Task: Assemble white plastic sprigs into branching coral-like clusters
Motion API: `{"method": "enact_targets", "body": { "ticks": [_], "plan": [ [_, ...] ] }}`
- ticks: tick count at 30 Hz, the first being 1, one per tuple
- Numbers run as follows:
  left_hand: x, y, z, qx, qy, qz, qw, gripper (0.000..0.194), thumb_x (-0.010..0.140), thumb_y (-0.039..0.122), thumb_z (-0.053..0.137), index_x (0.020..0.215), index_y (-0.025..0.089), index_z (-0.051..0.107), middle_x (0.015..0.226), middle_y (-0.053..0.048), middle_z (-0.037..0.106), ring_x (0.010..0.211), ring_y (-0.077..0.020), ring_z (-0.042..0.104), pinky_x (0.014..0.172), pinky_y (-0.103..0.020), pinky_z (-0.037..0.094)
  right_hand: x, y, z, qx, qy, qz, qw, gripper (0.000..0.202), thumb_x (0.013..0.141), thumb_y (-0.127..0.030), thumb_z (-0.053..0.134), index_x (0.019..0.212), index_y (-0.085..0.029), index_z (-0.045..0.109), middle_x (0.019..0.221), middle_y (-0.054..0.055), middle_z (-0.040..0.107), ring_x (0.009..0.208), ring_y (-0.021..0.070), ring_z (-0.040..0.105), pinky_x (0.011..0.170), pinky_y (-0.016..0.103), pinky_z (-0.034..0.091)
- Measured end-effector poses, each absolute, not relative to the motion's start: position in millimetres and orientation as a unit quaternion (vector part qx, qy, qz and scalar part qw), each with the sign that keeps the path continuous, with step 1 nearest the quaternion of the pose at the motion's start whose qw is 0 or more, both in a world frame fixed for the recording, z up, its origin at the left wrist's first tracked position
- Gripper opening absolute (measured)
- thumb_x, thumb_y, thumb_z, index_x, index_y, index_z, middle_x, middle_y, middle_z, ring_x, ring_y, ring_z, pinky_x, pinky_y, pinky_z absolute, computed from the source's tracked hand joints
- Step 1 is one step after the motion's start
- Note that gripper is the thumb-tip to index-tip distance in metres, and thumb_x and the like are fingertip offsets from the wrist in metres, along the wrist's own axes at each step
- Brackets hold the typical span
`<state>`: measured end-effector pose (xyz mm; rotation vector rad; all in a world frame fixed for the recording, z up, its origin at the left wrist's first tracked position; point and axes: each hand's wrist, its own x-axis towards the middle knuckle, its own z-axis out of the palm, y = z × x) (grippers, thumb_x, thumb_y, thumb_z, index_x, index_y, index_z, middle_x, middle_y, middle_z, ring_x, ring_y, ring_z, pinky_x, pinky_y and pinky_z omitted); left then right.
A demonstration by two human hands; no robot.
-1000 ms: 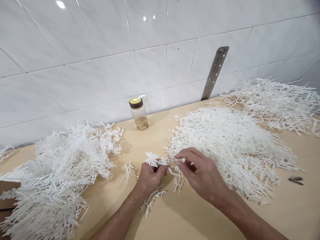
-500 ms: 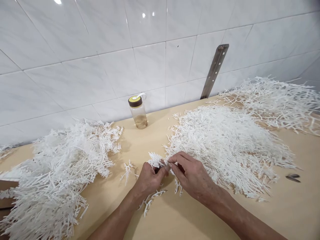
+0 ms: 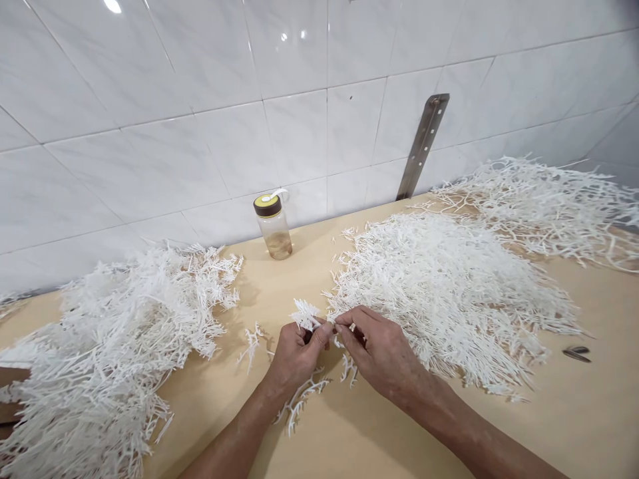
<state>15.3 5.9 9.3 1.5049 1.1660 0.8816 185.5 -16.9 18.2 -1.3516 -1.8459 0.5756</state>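
Observation:
My left hand is closed around a small white branched plastic piece, whose spiky end stands up above the fingers. Just to its right, my right hand pinches with thumb and forefinger close to the left thumb; whatever lies between those fingertips is too small to make out. Loose white branched sprues lie on the tan table below the hands, and another sprig is left of them.
A large heap of white branched pieces covers the left. Thin white bits are piled at right, with bare sprues behind. A lidded bottle, a metal bracket at the tiled wall and a small dark object are also there.
The view has shifted slightly. My hands remain close together, with a slightly wider gap between their fingertips, and the held piece has turned a little.

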Motion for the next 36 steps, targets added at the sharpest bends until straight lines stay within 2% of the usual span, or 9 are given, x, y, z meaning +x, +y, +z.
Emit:
{"method": "enact_targets", "body": {
  "ticks": [4,7,11,22,29,36],
  "plan": [
    [17.2,6.3,7.8,0.619,0.489,0.376,0.487,0.044,0.088,0.049,0.058,0.061,0.014,0.057,0.055,0.001,0.047,0.052,-0.0088,0.038,0.049,-0.022,0.027,183.9,-17.8,18.0,-0.542,-0.715,0.229,0.378,0.015,0.097,-0.023,0.05,0.089,-0.02,0.063,0.081,0.002,0.065,0.069,0.0156,0.059,0.063,0.03,0.046],
    [16.4,7.2,5.8,0.619,0.484,0.38,0.488,0.045,0.089,0.049,0.056,0.062,0.014,0.058,0.056,0.001,0.048,0.053,-0.0093,0.039,0.05,-0.022,0.029,183.6,-19.3,17.0,-0.525,-0.723,0.237,0.382,0.013,0.096,-0.023,0.051,0.093,-0.02,0.063,0.086,0.003,0.066,0.067,0.0141,0.06,0.061,0.028,0.045],
    [14.6,7.8,3.3,0.618,0.481,0.371,0.499,0.048,0.091,0.052,0.053,0.062,0.014,0.057,0.055,0.002,0.046,0.051,-0.0091,0.037,0.048,-0.022,0.026,182.6,-20.4,15.6,-0.51,-0.731,0.23,0.39,0.011,0.096,-0.02,0.051,0.098,-0.02,0.062,0.092,0.004,0.067,0.064,0.0126,0.06,0.06,0.028,0.046],
    [16.8,4.4,6.0,0.622,0.49,0.362,0.492,0.05,0.09,0.055,0.054,0.062,0.014,0.059,0.054,0.002,0.046,0.05,-0.0087,0.038,0.049,-0.022,0.026,180.8,-17.6,13.0,-0.523,-0.738,0.184,0.385,0.018,0.099,-0.021,0.046,0.094,-0.02,0.063,0.087,0.004,0.067,0.071,0.0152,0.062,0.065,0.029,0.047],
    [17.6,3.2,5.4,0.617,0.494,0.371,0.488,0.049,0.089,0.053,0.054,0.06,0.014,0.057,0.051,0.003,0.041,0.05,-0.0084,0.036,0.048,-0.022,0.026,179.3,-17.4,13.5,-0.544,-0.727,0.21,0.362,0.018,0.098,-0.022,0.046,0.093,-0.02,0.063,0.088,0.004,0.068,0.073,0.0165,0.062,0.067,0.031,0.047],
    [19.8,2.4,6.6,0.613,0.501,0.373,0.484,0.046,0.088,0.052,0.056,0.062,0.015,0.056,0.054,0.002,0.043,0.052,-0.0095,0.038,0.049,-0.022,0.029,179.9,-16.8,12.7,-0.577,-0.7,0.227,0.354,0.013,0.094,-0.024,0.05,0.086,-0.021,0.06,0.073,0.0,0.064,0.064,0.0156,0.058,0.057,0.028,0.043]
  ]
}}
